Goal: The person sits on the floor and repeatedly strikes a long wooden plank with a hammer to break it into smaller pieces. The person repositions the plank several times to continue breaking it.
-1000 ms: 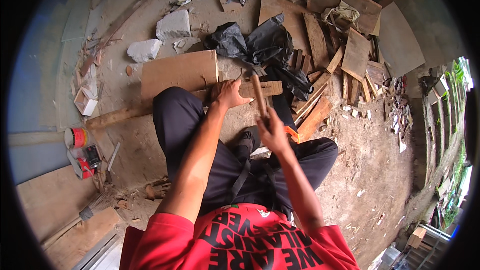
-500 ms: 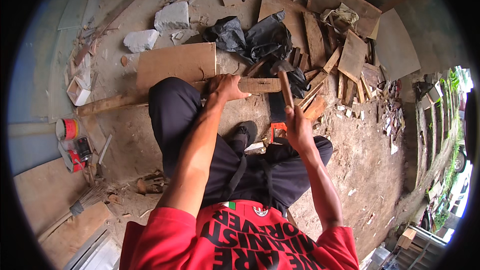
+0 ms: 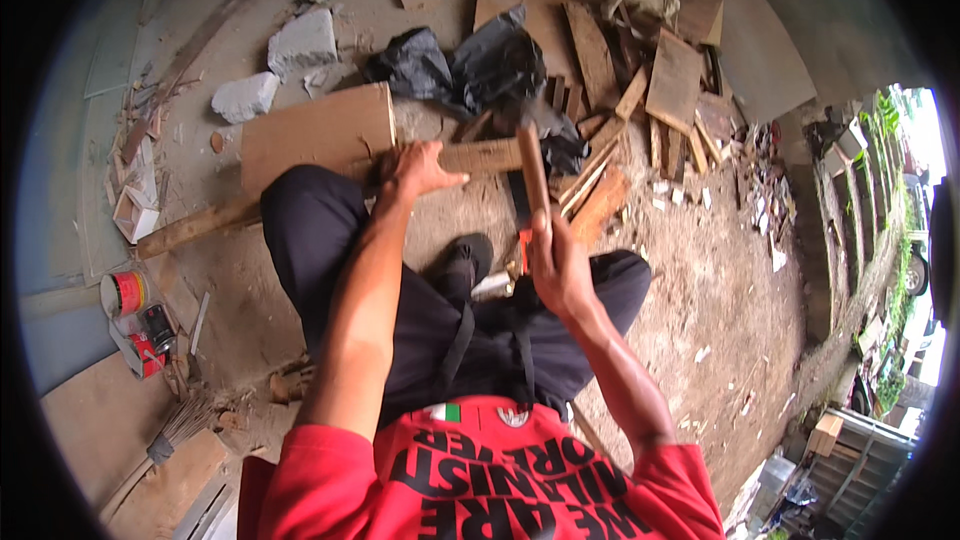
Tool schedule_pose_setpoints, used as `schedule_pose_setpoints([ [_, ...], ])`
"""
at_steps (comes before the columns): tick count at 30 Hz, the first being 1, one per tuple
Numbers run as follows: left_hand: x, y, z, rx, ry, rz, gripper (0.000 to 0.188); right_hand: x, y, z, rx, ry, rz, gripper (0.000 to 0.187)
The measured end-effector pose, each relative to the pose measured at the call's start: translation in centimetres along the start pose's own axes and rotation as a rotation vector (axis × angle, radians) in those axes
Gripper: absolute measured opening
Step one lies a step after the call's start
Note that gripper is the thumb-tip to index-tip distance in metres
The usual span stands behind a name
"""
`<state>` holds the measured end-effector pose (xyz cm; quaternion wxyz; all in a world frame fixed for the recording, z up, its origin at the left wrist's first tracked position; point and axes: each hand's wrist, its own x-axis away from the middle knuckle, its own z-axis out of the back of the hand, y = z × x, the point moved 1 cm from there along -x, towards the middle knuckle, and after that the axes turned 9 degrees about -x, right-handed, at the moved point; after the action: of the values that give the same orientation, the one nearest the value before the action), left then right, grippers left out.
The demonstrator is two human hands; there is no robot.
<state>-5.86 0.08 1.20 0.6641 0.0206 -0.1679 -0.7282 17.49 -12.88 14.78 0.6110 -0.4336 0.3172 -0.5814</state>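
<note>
My left hand (image 3: 420, 168) is closed over a long wooden plank (image 3: 485, 157), its thumb stretched along the near side. The plank runs across my bent left knee, its right end jutting past the hand. My right hand (image 3: 560, 265) grips a hammer (image 3: 534, 175) by its wooden handle. The hammer head is blurred and sits beyond the plank's right end, with the handle crossing in front of that end. Below lies a saw with an orange handle (image 3: 525, 248), partly hidden by my right hand.
A plywood sheet (image 3: 315, 130) lies behind the plank. Beyond are black plastic sheeting (image 3: 490, 60), pale broken blocks (image 3: 302, 44) and a heap of scrap boards (image 3: 675, 80). Cans (image 3: 125, 292) stand at left beside a stick broom (image 3: 185, 420).
The whole view has shifted, so the scene sits farther left. My right hand and hammer look nearer and now cover more of the saw. The left hand keeps its hold on the plank.
</note>
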Motion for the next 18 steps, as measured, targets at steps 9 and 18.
schedule_pose_setpoints([
  [9,-0.1,0.3,-0.5,-0.04,0.017,0.01,0.067,-3.3,1.0,-1.0,0.01,0.02,0.3,0.02],
  [18,0.9,0.3,1.1,-0.065,0.011,0.051,0.071,-4.1,-5.3,3.5,0.207,-0.059,0.142,0.027],
])
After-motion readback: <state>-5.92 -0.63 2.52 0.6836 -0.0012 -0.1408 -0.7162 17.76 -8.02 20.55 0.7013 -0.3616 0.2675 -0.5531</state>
